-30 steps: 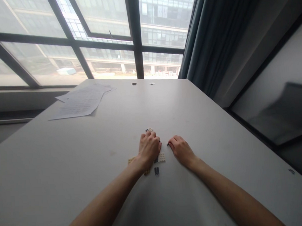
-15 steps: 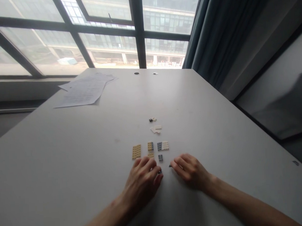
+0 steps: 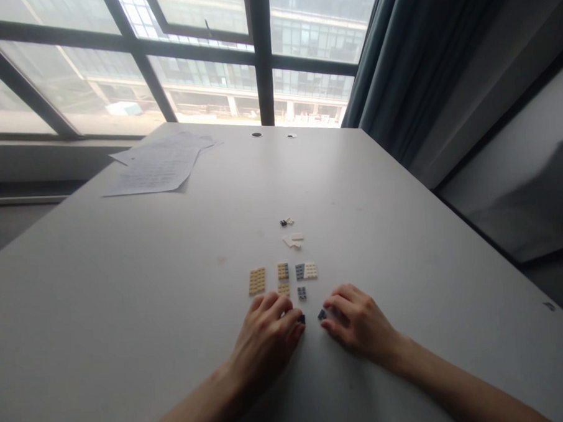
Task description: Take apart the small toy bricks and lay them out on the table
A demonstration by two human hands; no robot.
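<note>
Left hand (image 3: 270, 328) pinches a small dark piece (image 3: 302, 319) between thumb and finger in the head view; my right hand (image 3: 361, 321) has another dark bit (image 3: 322, 315) pinched just across from it, both nearer me than the grey studded plate (image 3: 302, 293). Probably super light, stiff plastic, so I'd grip the edges. Both hands angle inward, fingers curled, knuckles up.

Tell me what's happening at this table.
A person sits small building pieces' work on a white table: the left hand has a small dark piece at its fingertips, the right hand a second dark piece. The two pieces are apart. Beyond them lie studded tan pieces and white pieces.
</note>
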